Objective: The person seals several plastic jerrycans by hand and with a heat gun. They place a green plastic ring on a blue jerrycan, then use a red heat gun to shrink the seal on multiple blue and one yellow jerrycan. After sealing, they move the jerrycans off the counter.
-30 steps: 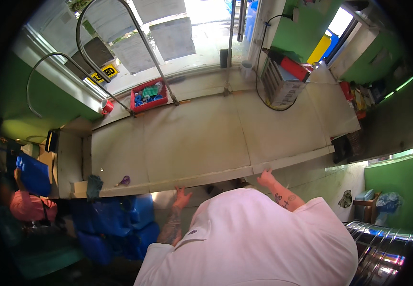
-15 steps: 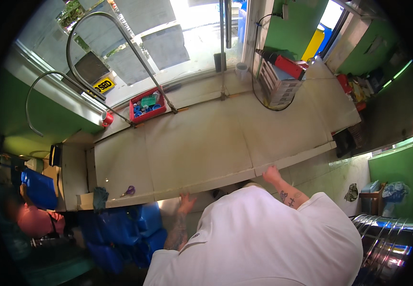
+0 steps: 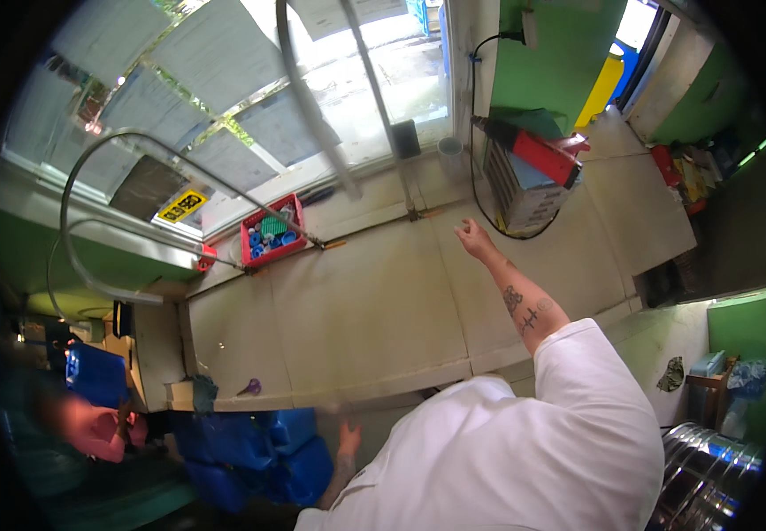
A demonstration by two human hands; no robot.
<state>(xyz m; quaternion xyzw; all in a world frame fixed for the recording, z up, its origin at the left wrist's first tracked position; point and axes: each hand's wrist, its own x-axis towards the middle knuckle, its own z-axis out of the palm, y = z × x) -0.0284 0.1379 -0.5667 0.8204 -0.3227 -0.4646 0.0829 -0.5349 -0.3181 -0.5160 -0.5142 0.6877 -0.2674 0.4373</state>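
Observation:
My right hand [image 3: 473, 237] reaches across the tiled counter [image 3: 383, 310], its fingers partly spread and nothing visible in them. It is near the foot of an upright metal pipe [image 3: 392, 133], left of a red heat gun [image 3: 538, 155] lying on a pale boxy device [image 3: 524, 199]. My left hand [image 3: 348, 438] hangs low beyond the counter's front edge, beside blue water jugs [image 3: 286, 456]. Its fingers look apart, with nothing seen in them. Purple-handled scissors [image 3: 250, 387] and a dark cloth [image 3: 204, 392] lie at the counter's front left.
Curved metal tubes [image 3: 69, 208] rise over the back left. A blurred tube [image 3: 312, 97] hangs over the middle. Along the window stand a red basket [image 3: 250, 250] of blue and green caps, a red cup [image 3: 207, 257] and a clear cup [image 3: 450, 150]. Someone in pink [image 3: 104, 429] handles a blue jug [image 3: 95, 376].
My right hand has left the counter's front edge and gone forward over it toward the back. My left hand has dropped away from the edge. The view has shifted and tilted.

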